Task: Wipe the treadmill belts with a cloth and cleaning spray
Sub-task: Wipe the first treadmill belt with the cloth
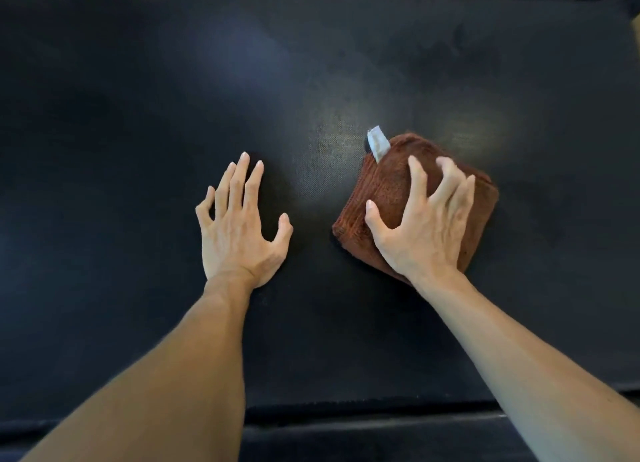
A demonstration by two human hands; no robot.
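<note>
Pressure matters here: the right hand [424, 222] presses spread fingers onto the folded rust-brown terry cloth [388, 191] lying on the black textured treadmill belt [138, 97]. Left hand [239, 226] rests flat, splayed, empty. Overlapping strokes with even palm weight would likely clean best.
</note>
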